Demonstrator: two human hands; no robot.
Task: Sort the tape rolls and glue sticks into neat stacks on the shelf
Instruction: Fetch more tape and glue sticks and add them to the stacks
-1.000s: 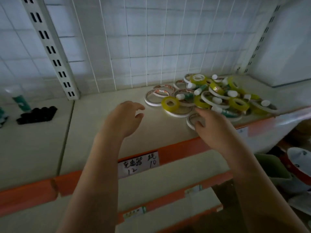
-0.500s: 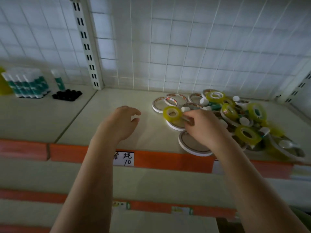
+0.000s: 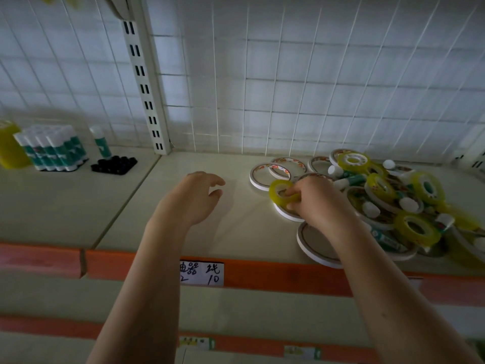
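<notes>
Translucent yellow tape roll (image 3: 282, 193), hollow-cored

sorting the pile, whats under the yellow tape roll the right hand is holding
The yellow tape roll sits over a white-rimmed tape roll; the right hand covers the rest.

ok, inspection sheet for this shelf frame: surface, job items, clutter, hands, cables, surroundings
Surface: beige shelf with an orange front strip.
Job's things: mixed heap of tape rolls and glue sticks at right; yellow tape roll at the heap's left edge; upright glue sticks grouped on the left bay.
Clutter: black caps beside a lone glue stick.
Grippers: right hand pinches the yellow tape roll; left hand hovers, fingers loosely curled, holding nothing.
Cables: nothing seen.
Surroundings: white wire grid back, slotted upright, handwritten price label.
</notes>
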